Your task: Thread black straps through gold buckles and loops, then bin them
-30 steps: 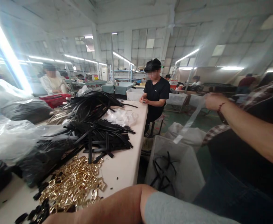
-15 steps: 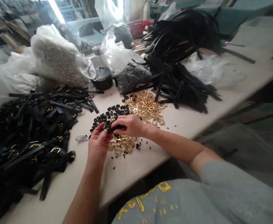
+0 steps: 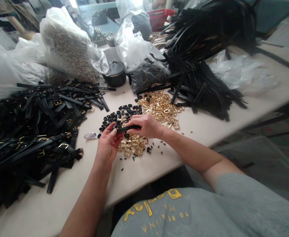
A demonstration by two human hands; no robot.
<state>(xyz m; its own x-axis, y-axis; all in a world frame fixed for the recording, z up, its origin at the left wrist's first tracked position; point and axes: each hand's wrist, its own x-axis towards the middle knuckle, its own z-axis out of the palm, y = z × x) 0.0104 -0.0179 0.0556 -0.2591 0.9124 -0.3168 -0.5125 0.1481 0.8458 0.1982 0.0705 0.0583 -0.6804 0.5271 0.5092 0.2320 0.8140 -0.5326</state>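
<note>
Between my two hands a short black strap (image 3: pixel 124 129) is held level above the table. My left hand (image 3: pixel 107 141) pinches its left end between thumb and fingers. At the other end, my right hand (image 3: pixel 146 126) has its fingers closed round the strap and hides part of it. Under and just behind the hands lie small black loops (image 3: pixel 112 117) in a loose heap. Gold buckles (image 3: pixel 159 107) are piled behind my right hand, and more gold buckles (image 3: pixel 134 146) lie in front of it.
Black straps with buckles (image 3: pixel 60 105) cover the table's left side. Behind stand a black lidded pot (image 3: pixel 115 74), a plastic bag of black pieces (image 3: pixel 146 74) and a bag of pale pieces (image 3: pixel 70 49). Plain black straps (image 3: pixel 203 89) are heaped at right, by crumpled plastic (image 3: pixel 243 72).
The camera view has shifted, so the table things sit further right and slightly higher. Both hands still hold the black strap, in much the same pose.
</note>
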